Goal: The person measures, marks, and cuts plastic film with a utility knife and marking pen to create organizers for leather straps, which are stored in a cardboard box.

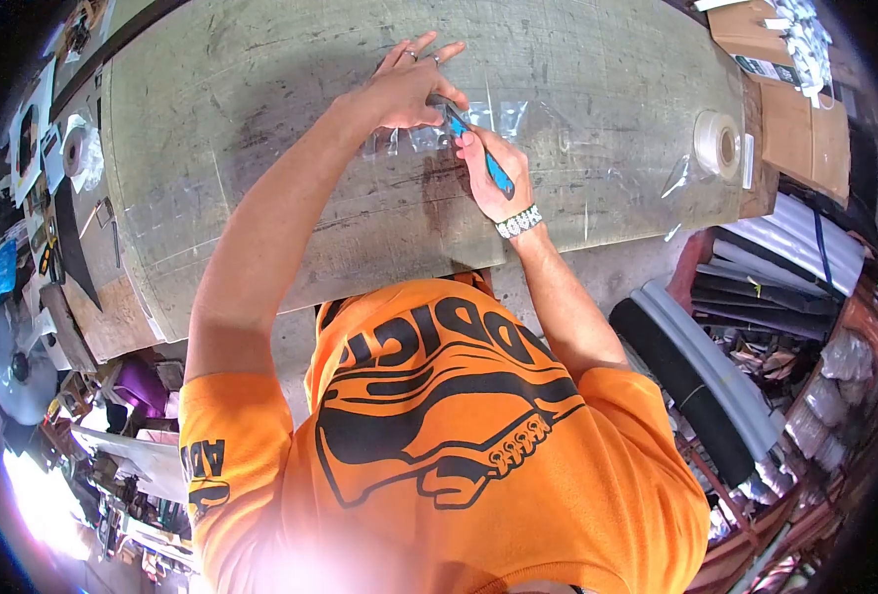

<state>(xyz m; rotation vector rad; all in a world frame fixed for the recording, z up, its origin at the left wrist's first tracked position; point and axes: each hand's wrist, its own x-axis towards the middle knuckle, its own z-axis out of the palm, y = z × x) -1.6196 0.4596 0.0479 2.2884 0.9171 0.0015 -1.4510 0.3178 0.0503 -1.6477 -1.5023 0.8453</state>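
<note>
My left hand (409, 87) lies on the worn grey worktable (260, 129), fingers spread, pressing down on clear plastic pieces (488, 117). My right hand (493, 170) grips a blue utility knife (478, 148) just right of the left hand. The knife's tip rests on the plastic beside my left thumb. A beaded band circles my right wrist. My orange printed shirt fills the lower part of the head view.
A roll of white tape (718, 144) stands on the table's right end, beside cardboard boxes (790, 119). Dark and grey rolls of material (716, 366) lie on the floor at right. Tools, another tape roll (74, 150) and clutter crowd the left side.
</note>
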